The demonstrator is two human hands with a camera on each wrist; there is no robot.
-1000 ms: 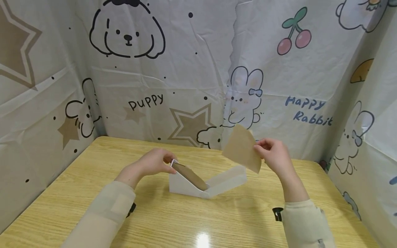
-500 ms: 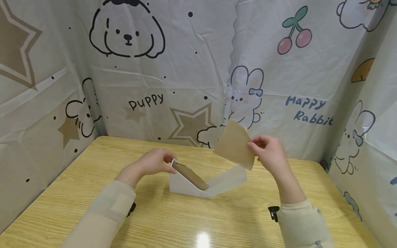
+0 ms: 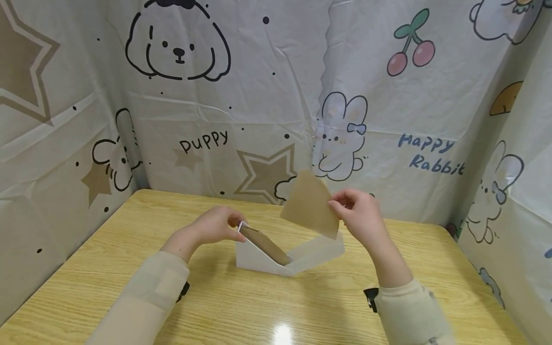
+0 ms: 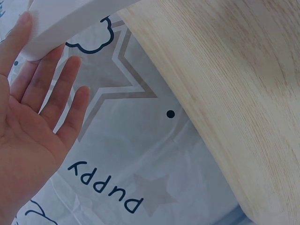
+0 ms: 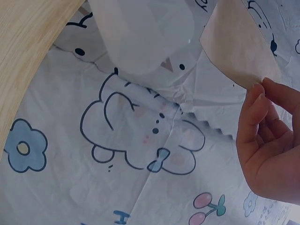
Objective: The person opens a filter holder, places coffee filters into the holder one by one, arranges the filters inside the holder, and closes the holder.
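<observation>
In the head view, my left hand (image 3: 215, 225) grips the tall end of a white box (image 3: 256, 259) standing on the table, thumb on the near side. Several brown paper coffee filters (image 3: 266, 247) lie slanted inside it. Its translucent lid (image 3: 316, 255) is swung open to the right. Above that lid, my right hand (image 3: 360, 214) pinches one brown coffee filter (image 3: 309, 206) by its right edge between thumb and fingers. The right wrist view shows the pinch at the edge of this filter (image 5: 239, 44). In the left wrist view, thumb and fingertips hold the white box end (image 4: 70, 23).
The light wooden table (image 3: 241, 311) ends at a printed cloth backdrop (image 3: 258, 96) behind and on both sides. Dark clip-like pieces (image 3: 371, 299) show beside both sleeves.
My right hand has moved left with the coffee filter, from beyond the lid's right end to above the lid. My left hand and the box have stayed put.
</observation>
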